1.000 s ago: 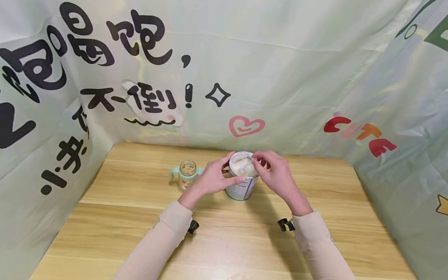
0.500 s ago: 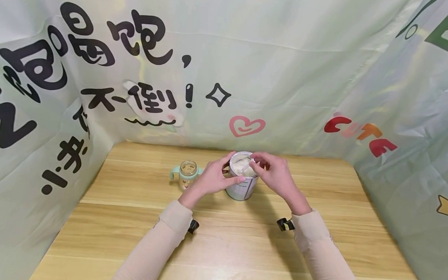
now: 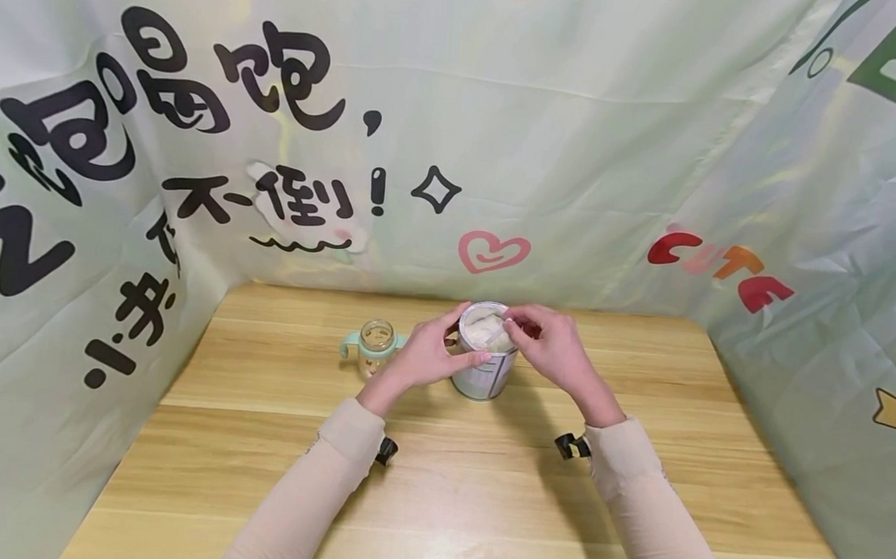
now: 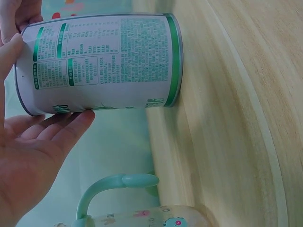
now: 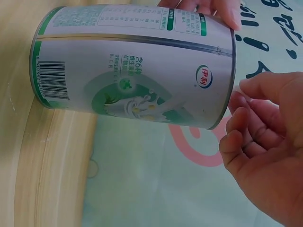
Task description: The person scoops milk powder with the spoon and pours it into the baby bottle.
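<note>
A milk powder can [image 3: 481, 379] stands upright and uncovered on the table, white and green with printed labels [image 4: 102, 52]. White powder [image 3: 482, 329] fills it close to the rim. My left hand [image 3: 431, 351] grips the can near its top, thumb across the front and fingers behind. Over the right side of the rim, my right hand [image 3: 546, 338] has thumb and forefinger together, pinching a small pale scoop [image 3: 495, 338] that lies in the powder. Its bowl is mostly hidden. In the right wrist view, the other fingers of that hand curl loosely beside the rim.
A baby bottle [image 3: 376, 351] without a lid stands left of the can, its mint-green handle [image 4: 118, 183] showing in the left wrist view. Printed cloth [image 3: 596, 152] hangs behind and at both sides of the wooden table [image 3: 453, 496].
My right fingertips shifted slightly left over the powder, then back right, and the powder's surface looks different. My left hand and the can have stayed in place.
</note>
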`<state>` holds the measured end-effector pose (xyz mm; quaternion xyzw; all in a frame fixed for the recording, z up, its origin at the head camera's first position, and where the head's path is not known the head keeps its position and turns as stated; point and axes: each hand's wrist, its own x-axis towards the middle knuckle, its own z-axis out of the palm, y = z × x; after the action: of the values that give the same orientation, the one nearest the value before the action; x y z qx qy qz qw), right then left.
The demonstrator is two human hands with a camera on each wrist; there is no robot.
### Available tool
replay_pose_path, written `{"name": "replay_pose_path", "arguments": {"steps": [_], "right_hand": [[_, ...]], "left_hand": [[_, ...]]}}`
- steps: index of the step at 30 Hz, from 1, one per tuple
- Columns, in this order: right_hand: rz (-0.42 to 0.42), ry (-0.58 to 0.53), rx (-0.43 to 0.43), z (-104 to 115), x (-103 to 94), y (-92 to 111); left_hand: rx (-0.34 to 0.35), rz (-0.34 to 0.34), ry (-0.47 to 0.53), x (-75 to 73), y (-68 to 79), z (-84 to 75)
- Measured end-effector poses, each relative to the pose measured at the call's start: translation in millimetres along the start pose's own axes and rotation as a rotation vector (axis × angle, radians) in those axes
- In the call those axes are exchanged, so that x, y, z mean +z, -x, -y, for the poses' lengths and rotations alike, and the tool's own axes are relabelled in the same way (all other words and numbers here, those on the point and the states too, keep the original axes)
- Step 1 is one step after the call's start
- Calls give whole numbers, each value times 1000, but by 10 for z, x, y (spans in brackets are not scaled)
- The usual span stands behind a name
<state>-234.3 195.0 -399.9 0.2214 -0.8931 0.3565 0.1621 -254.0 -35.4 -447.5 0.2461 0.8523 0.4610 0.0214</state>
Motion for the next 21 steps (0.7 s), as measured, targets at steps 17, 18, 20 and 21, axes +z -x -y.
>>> {"name": "replay_pose_path", "arguments": {"steps": [17,18,20,21], "right_hand": [[-94,-54,104,-17,6,5],[-98,-54,107,-19,7,5],[-114,-51,112,-27,7,6],[-121,-48,113,-31,6,6]], "left_hand": [[-13,6,12,-11,-4,-11],[-11,6,13,-11,-3,-11],[-9,5,5,-13,-4,-11],[-8,5,0,-14,-5,-12]]}}
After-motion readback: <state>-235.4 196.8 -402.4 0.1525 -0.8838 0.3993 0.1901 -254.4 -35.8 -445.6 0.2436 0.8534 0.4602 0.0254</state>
